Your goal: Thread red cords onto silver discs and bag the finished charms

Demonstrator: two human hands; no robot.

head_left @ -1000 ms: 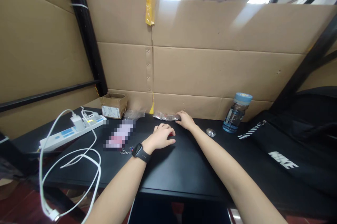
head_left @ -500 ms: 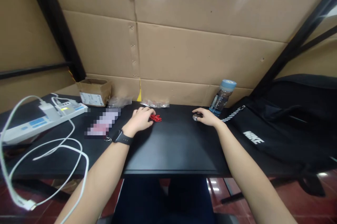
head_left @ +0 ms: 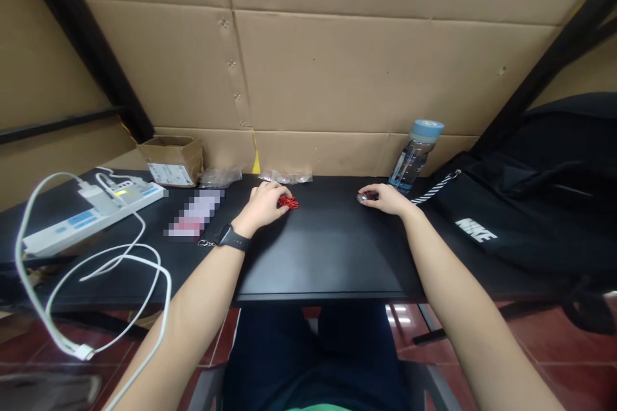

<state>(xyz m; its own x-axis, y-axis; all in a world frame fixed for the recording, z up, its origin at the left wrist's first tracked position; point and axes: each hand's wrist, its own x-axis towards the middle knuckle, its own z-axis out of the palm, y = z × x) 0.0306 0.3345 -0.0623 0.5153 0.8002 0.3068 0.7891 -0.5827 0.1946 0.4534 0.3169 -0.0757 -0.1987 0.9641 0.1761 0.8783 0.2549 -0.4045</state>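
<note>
Creased cardboard walls behind a black desk, dark posts either side, red tiled floor beneath.

Left grip, right grip, well apart

- Single view, head-worn: set above the near edge of the black tabletop, facing forward and tipped well down.
- Cardboard wall ahead, farther off, filling the upper frame.
- Wearer's lap at bottom centre, seen from above.
- Forearms close to lens, entering from below; left hand and right hand farther out, mid-frame.
- Wide field: power strip left, black bag right.
</note>
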